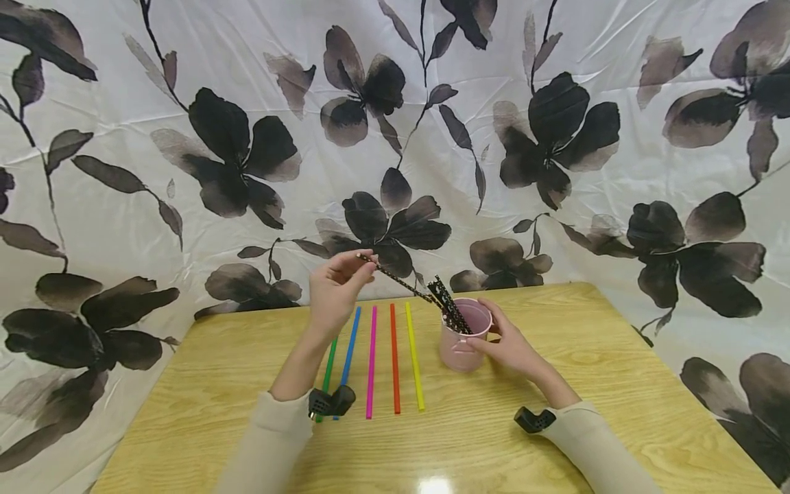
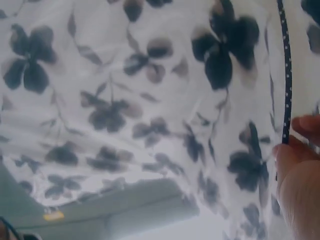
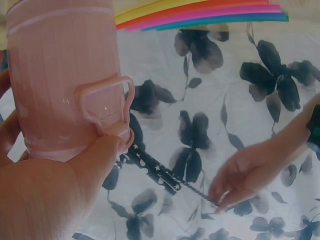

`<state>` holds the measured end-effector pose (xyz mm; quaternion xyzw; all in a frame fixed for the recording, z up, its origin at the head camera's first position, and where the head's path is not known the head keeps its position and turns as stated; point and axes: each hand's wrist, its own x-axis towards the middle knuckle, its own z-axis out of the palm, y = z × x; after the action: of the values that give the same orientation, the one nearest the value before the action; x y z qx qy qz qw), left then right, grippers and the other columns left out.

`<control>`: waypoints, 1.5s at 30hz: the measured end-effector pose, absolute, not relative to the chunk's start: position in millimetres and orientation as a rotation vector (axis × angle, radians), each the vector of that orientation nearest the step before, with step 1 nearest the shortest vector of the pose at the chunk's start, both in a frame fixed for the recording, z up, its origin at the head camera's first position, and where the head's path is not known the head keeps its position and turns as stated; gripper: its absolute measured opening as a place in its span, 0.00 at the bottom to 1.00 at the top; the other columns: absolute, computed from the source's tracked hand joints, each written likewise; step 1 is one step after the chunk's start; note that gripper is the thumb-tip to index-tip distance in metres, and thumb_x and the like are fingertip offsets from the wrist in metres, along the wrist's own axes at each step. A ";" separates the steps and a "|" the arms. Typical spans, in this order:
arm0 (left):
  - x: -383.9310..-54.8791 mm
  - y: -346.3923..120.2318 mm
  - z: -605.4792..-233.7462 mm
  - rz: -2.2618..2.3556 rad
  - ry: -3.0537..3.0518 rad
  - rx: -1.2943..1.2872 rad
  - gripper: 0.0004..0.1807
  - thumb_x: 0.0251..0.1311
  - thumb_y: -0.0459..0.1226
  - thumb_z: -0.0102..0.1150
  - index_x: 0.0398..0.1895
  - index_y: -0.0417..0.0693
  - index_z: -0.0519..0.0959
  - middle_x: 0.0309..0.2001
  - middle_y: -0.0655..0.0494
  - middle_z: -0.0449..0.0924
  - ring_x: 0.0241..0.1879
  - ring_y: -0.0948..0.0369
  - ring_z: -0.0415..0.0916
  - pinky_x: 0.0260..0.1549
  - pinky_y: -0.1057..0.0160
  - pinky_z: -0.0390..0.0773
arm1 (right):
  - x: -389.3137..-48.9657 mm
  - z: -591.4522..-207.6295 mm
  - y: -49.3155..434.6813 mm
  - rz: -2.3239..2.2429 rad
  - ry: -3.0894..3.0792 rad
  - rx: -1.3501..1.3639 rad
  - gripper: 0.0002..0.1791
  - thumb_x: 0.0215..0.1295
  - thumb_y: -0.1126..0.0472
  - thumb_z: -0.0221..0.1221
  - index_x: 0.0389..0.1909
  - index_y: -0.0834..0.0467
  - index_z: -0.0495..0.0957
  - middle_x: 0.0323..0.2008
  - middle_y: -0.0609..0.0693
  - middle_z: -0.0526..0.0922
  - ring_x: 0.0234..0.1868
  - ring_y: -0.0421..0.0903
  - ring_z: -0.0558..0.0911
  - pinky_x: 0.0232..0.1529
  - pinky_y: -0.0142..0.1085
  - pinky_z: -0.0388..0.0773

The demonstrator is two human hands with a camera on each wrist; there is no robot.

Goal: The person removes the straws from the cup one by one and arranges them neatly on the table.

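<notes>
In the head view my left hand [image 1: 333, 291] pinches the upper end of a black straw with white dots [image 1: 400, 280] between thumb and fingers. That straw slants down to the right, its lower end at the mouth of a pink cup [image 1: 459, 353]. Several black straws with white patterns [image 1: 455, 317] lean to the left inside the cup. My right hand [image 1: 509, 346] grips the cup at its right side, thumb at the front by the small handle [image 3: 106, 102]. The left wrist view shows the pinched straw [image 2: 287, 65] nearly upright.
Left of the cup, thin plain straws lie side by side on the wooden table [image 1: 481, 439]: green [image 1: 329, 370], blue [image 1: 351, 343], pink [image 1: 372, 363], red [image 1: 395, 360] and yellow [image 1: 414, 357]. A floral cloth [image 1: 457, 226] hangs behind the table.
</notes>
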<state>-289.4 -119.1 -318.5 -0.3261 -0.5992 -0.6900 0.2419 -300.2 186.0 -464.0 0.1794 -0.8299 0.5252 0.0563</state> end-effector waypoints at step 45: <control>-316.8 -268.7 -331.7 -1.857 -1.917 -0.465 0.18 0.45 0.25 0.63 0.42 0.32 0.75 0.35 0.47 0.78 0.28 0.62 0.77 0.25 0.66 0.78 | -301.0 -462.9 184.4 1.538 -2.544 0.546 0.44 0.50 0.50 0.63 0.65 0.43 0.49 0.55 0.54 0.65 0.48 0.52 0.73 0.43 0.45 0.72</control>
<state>-316.8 -268.7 -331.7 -0.1678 -0.6912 -0.6694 0.2146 -301.0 184.4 -462.9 0.1801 -0.8402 0.5080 0.0593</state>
